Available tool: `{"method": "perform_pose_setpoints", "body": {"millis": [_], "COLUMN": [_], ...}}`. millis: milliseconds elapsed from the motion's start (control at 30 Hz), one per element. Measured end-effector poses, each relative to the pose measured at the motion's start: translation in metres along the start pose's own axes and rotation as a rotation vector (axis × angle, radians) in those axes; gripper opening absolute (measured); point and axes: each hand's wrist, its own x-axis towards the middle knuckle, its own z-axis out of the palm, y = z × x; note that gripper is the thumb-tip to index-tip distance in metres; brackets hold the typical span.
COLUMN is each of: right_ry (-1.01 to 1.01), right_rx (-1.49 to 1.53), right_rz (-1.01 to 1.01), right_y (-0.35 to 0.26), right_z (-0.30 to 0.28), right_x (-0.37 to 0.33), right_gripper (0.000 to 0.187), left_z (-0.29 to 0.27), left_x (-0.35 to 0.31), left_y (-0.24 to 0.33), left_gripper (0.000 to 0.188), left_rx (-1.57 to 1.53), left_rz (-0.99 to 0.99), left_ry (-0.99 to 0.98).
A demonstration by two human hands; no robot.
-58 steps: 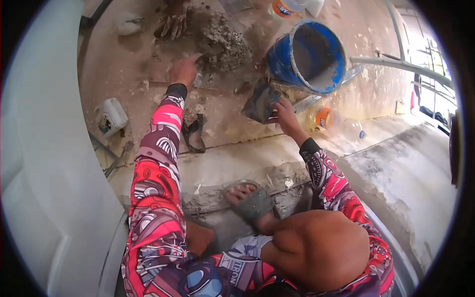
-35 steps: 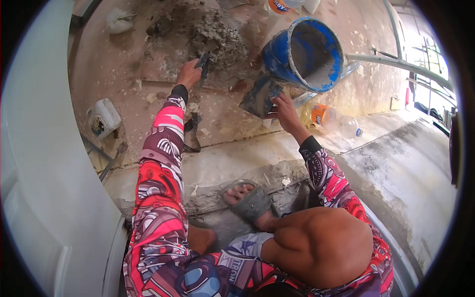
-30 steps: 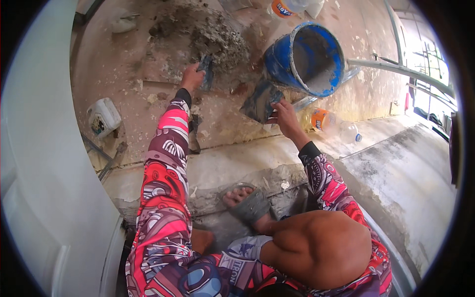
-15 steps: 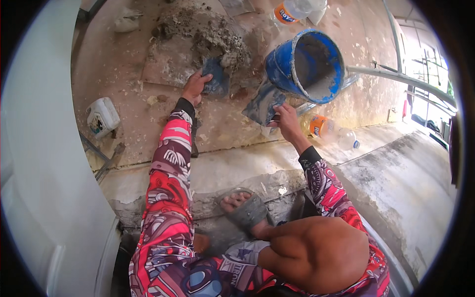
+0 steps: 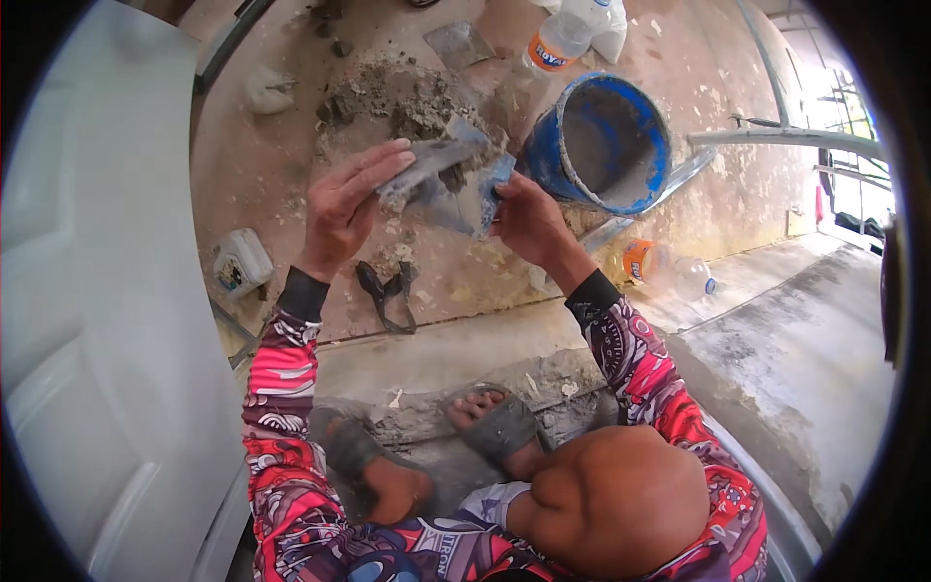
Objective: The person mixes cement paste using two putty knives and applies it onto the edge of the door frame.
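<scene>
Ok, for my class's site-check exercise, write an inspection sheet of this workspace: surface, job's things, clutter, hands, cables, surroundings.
Surface: brownish work surface, flecked with pale patches and grey crumbs.
Job's things: grey flat tool and blue-grey flat tool, both smeared; crumbly grey heap beyond them; blue bucket, grey residue inside.
Clutter: clear bottle with orange label beyond the bucket; another clear bottle lying to the right; white jug; black strap-like piece.
Hands: left hand grips the grey tool; right hand the blue-grey one. Whether the tools touch is unclear.
Cables: nothing seen.
Surroundings: white panel at left, metal pipe at right.
</scene>
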Motion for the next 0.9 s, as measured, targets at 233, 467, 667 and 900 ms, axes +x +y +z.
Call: {"method": "perform_pose_setpoints", "body": {"millis": [233, 467, 667, 900], "right_ry": [-0.02, 0.008, -0.002, 0.108], "right_rx": [0.093, -0.038, -0.282, -0.797], "right_rz": [-0.044, -0.184, -0.264, -0.419], "right_y": [-0.001, -0.008, -0.028, -0.029], "right_z": [0.034, 0.033, 0.017, 0.019], "right_x": [-0.021, -0.046, -0.047, -0.039], "right_gripper": [0.028, 0.025, 0.021, 0.024], "left_z": [-0.012, 0.008, -0.004, 0.038], "left_x": [-0.003, -0.02, -0.048, -0.074], "left_y": [0.025, 0.027, 0.004, 0.074], "left_gripper": [0.049, 0.048, 0.042, 0.016], "left_rx": [0.355, 0.347, 0.53, -0.512], "left_rz": [0.227, 0.155, 0.02, -0.87], "left_ry": [-0.069, 0.002, 0.008, 0.492]}}
